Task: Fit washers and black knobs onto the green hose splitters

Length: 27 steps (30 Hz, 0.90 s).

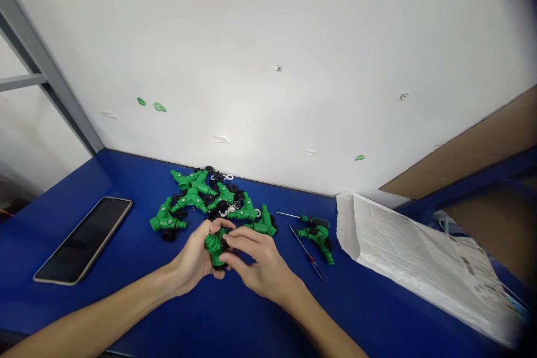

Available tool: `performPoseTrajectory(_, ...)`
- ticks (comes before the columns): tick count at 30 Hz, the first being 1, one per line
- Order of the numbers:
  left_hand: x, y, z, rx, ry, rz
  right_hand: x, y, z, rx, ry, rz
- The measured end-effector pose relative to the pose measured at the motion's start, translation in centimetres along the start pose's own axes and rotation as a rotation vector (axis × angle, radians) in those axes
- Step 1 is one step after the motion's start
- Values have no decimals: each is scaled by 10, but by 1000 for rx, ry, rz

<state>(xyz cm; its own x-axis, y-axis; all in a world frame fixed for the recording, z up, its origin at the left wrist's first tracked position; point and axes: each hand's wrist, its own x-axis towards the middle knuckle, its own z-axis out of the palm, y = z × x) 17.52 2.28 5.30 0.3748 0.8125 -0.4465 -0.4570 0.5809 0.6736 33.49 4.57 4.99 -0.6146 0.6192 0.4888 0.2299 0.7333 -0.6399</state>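
A green Y-shaped hose splitter (215, 248) with black parts is held up in front of me. My left hand (197, 257) wraps round it from the left and below. From the right, the fingers and thumb of my right hand (255, 260) are closed on its black part, which they partly hide. Just beyond my hands lies a heap of green hose splitters (193, 197), mixed with black rings and caps (212, 201) and white washers (229, 177).
A phone (84, 240) lies at the left. To the right are a dark-handled screwdriver (314, 221), a red-handled screwdriver (312, 262), another splitter with black parts (322, 240) and a white mailing bag (415, 257). A white wall (260, 67) rises behind the blue table (235, 319).
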Motion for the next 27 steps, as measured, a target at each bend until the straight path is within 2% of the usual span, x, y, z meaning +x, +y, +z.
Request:
performPoseTrajectory(3,0,-1,0,6,-10,-18,-1,3,4,35,71,12)
performPoseTrajectory(6,-2,-1,1,19,-9,-9,1,4,7,122,102,96)
performPoseTrajectory(9,-3,0,3,46,-10,-4,3,5,8,186,67,153)
performPoseTrajectory(15,-2,0,2,60,39,-12,-5,15,14,103,12,-23)
performPoseTrajectory(18,-1,-2,2,72,64,-24,-10,18,16,79,-75,-35)
performPoseTrajectory(27,0,-1,1,2,96,-118,0,2,9,-129,-208,-27)
